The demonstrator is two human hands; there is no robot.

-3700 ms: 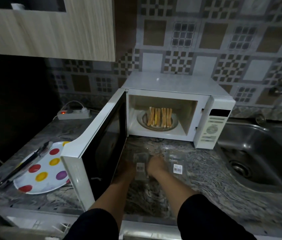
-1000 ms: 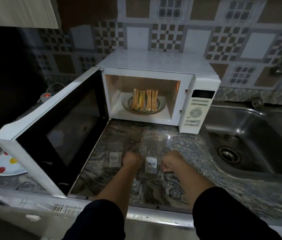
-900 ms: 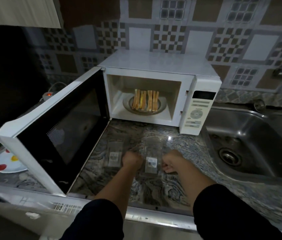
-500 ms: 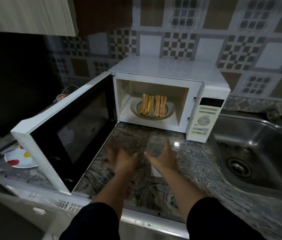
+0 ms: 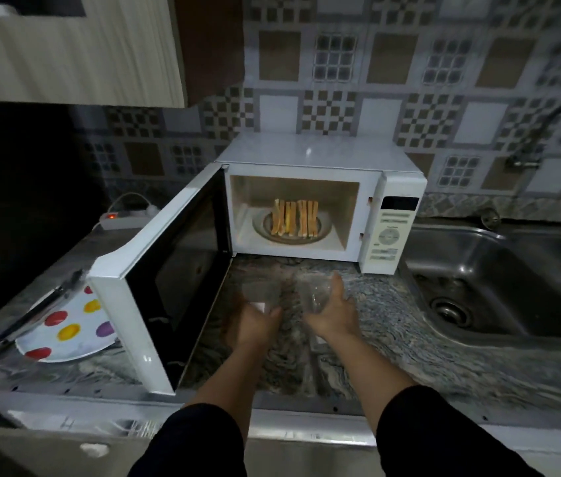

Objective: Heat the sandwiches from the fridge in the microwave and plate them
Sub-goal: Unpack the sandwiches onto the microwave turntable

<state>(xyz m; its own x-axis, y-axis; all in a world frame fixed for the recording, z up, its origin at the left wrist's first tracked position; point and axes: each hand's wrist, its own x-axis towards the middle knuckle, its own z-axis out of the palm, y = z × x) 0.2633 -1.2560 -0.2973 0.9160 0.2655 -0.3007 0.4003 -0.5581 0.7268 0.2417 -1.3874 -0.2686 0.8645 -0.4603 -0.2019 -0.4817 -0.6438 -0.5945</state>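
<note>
1. The sandwiches (image 5: 295, 217) stood upright in a row on the turntable inside the microwave (image 5: 320, 201), whose door (image 5: 165, 277) hung wide open to the left.
2. The left hand (image 5: 255, 327) pinched a clear plastic wrapper (image 5: 261, 292) in its grip above the surface (image 5: 385, 325).
3. The right hand (image 5: 336, 313) pinched a second clear wrapper (image 5: 315, 295), thumb and fingers curled round it.
4. A spotted plate (image 5: 69, 330) with dark tongs (image 5: 31, 316) across it lay left of the door.
</note>
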